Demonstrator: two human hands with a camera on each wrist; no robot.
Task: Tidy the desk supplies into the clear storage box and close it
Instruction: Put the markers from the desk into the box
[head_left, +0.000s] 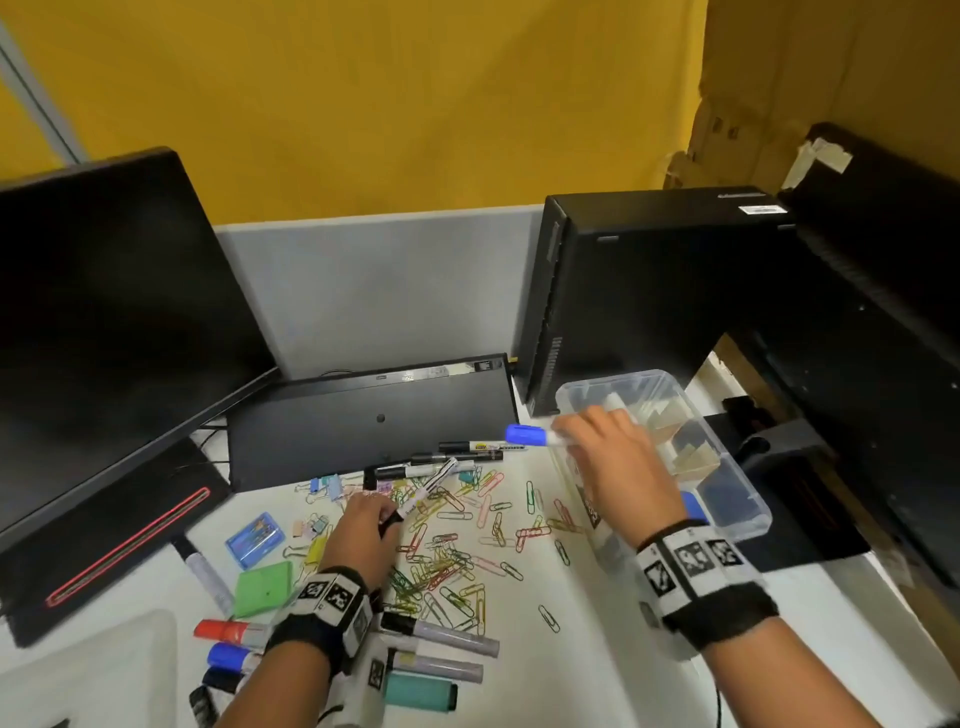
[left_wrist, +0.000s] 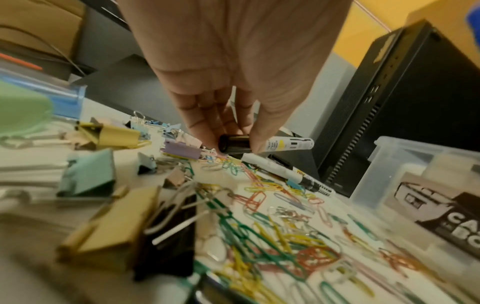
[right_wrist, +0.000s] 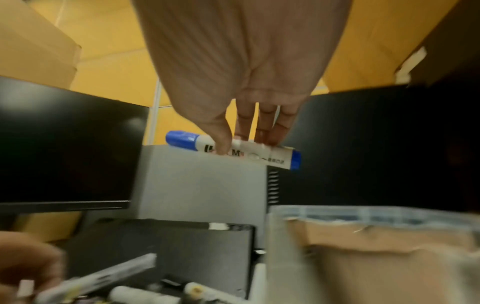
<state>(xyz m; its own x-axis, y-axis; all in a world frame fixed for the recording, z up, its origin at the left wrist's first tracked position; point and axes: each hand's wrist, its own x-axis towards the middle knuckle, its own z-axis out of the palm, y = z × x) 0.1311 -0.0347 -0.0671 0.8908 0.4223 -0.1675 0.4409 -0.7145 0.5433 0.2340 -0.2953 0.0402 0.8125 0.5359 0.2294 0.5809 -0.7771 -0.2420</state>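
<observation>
The clear storage box (head_left: 748, 499) stands open at the right of the desk, with cardboard dividers inside; its near wall (right_wrist: 363, 214) shows in the right wrist view. My right hand (head_left: 613, 462) pinches a blue-capped white marker (head_left: 527, 434) (right_wrist: 233, 151) in the air over the box's left rim. My left hand (head_left: 363, 530) (left_wrist: 233, 142) grips the black cap end of a white marker (head_left: 428, 488) (left_wrist: 285, 145) lifted off the pile. Coloured paper clips (head_left: 452, 561) and binder clips (left_wrist: 114, 135) are scattered over the white desk.
More markers (head_left: 470, 447) lie by the black keyboard (head_left: 374, 415). Other markers (head_left: 441, 639), a green pad (head_left: 262, 587), a blue pin box (head_left: 255, 539) and a teal item (head_left: 421, 693) sit near my left wrist. A monitor (head_left: 104, 338) stands left, a PC tower (head_left: 639, 291) behind the box.
</observation>
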